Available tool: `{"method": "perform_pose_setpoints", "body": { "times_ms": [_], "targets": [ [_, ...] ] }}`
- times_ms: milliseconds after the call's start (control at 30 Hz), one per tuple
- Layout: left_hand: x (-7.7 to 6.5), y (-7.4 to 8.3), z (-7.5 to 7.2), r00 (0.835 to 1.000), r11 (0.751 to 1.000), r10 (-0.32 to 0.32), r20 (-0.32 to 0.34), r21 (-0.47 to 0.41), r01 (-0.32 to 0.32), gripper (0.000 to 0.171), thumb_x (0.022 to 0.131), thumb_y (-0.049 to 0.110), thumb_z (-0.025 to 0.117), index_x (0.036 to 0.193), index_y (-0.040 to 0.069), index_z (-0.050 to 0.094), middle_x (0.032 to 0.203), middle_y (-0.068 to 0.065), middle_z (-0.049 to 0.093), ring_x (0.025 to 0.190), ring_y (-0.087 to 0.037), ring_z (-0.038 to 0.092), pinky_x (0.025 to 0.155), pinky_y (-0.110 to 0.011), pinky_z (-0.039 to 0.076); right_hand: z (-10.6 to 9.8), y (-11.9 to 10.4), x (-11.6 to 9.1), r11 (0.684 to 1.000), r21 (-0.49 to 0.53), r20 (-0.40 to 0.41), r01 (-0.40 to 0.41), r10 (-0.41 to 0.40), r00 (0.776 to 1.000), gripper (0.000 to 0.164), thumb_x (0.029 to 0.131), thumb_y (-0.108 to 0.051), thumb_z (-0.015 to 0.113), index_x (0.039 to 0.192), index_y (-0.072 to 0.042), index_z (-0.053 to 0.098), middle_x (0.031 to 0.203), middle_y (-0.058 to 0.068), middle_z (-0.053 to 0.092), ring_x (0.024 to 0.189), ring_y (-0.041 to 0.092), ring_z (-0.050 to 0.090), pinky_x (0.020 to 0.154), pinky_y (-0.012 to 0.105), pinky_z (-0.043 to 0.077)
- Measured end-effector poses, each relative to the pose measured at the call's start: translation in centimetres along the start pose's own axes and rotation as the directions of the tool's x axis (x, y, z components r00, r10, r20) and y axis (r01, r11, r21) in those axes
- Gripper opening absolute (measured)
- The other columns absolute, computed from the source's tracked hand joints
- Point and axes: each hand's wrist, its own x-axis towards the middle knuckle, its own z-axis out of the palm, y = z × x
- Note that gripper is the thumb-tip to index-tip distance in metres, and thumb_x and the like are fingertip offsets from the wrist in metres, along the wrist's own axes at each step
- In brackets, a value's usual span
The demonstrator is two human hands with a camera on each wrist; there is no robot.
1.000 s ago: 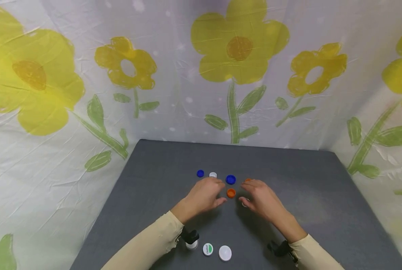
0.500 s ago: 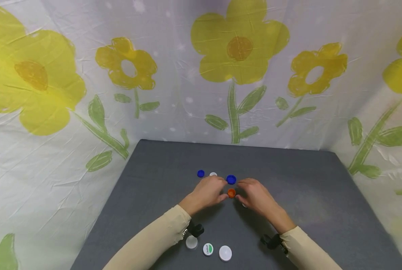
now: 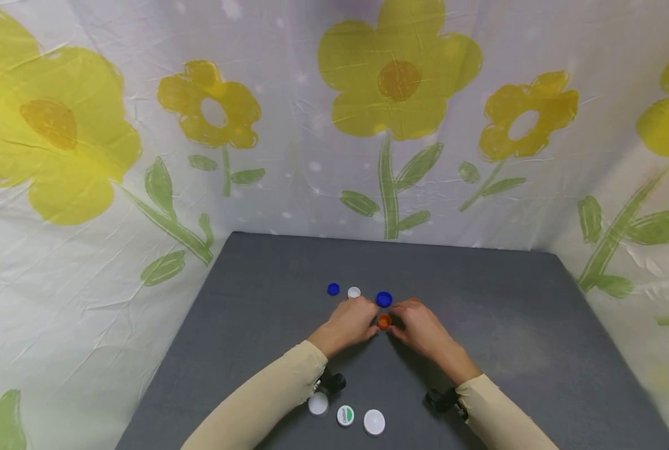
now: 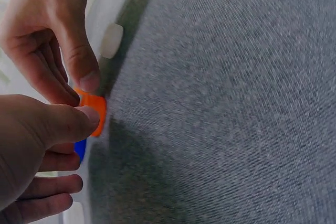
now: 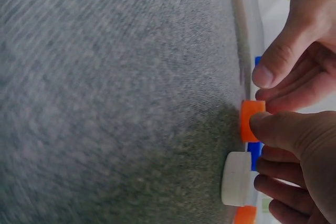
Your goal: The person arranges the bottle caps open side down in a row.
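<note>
The left hand (image 3: 350, 322) and the right hand (image 3: 424, 330) meet over the middle of the bench (image 3: 491, 281). Between them sits a little orange cap (image 3: 384, 322), lying flat with its hollow side up. Both hands are part-way open, with loosely bent fingers, one on each side of the cap. I can't quite tell if the fingertips touch it, because the thumbs hide its edges in the wrist views. I see no firm hold.

A big blue cap (image 3: 384, 299) lies just past the orange one. To the far left are a white cap (image 3: 354, 292) and a small blue cap (image 3: 333, 289). A thick white cap (image 5: 236, 178) is close by the right hand. Three round lids (image 3: 374, 422) wait on the near side.

I think the step now is getting fingers around the orange cap. The next move seems to need a small, soft pinch from both sides, low down, without bumping the big blue cap.
</note>
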Motion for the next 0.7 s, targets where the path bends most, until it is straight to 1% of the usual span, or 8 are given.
{"method": "perform_pose_setpoints", "body": {
  "times_ms": [133,267,467,600,700],
  "targets": [
    [0.2,0.0,0.4,1.000,1.000,-0.004,0.011,-0.017,0.004,0.027,0.093,0.039,0.088,0.089,0.017,0.074,0.089,-0.003,0.077,0.080,-0.020,0.075,0.066,-0.038,0.062,0.2,0.2,-0.1,1.000,-0.006,0.012,-0.004,0.004,1.000,0.022,0.085,-0.007,0.092,0.103,-0.005,0.080,0.102,0.007,0.082,0.094,0.026,0.077,0.086,0.047,0.063],
    [0.3,0.1,0.5,1.000,0.999,-0.009,0.004,-0.037,0.009,0.028,0.094,0.037,0.088,0.084,0.017,0.072,0.085,-0.003,0.076,0.075,-0.019,0.073,0.063,-0.038,0.060,0.6,0.4,-0.3,1.000,-0.002,0.009,-0.002,0.002,1.000,0.020,0.085,-0.009,0.092,0.100,-0.007,0.079,0.101,0.007,0.081,0.093,0.026,0.077,0.084,0.047,0.063],
    [0.5,0.0,0.8,1.000,0.999,0.012,-0.018,-0.032,-0.013,0.025,0.096,0.036,0.085,0.082,0.018,0.074,0.082,-0.001,0.076,0.073,-0.018,0.072,0.064,-0.037,0.060,1.1,0.5,-0.4,1.000,-0.007,-0.007,-0.011,0.011,1.000,0.018,0.085,-0.008,0.091,0.099,-0.006,0.079,0.098,0.006,0.080,0.091,0.023,0.076,0.083,0.046,0.063],
    [0.5,0.0,0.8,0.999,0.999,0.029,-0.030,-0.034,-0.030,0.024,0.097,0.035,0.084,0.083,0.019,0.073,0.081,0.000,0.076,0.074,-0.017,0.073,0.064,-0.037,0.059,1.1,0.2,-0.5,1.000,0.005,-0.019,-0.025,0.025,1.000,0.019,0.085,-0.006,0.091,0.100,-0.004,0.080,0.100,0.007,0.081,0.093,0.025,0.077,0.084,0.047,0.063],
    [0.4,0.0,0.8,0.998,0.998,0.039,-0.053,-0.045,-0.041,0.024,0.097,0.034,0.084,0.081,0.021,0.071,0.080,0.001,0.075,0.074,-0.017,0.072,0.063,-0.036,0.058,0.8,-0.1,-0.6,0.999,0.010,-0.038,-0.032,0.032,0.999,0.019,0.084,-0.006,0.091,0.100,-0.005,0.080,0.102,0.008,0.081,0.095,0.027,0.077,0.085,0.048,0.063]
  ]
}}
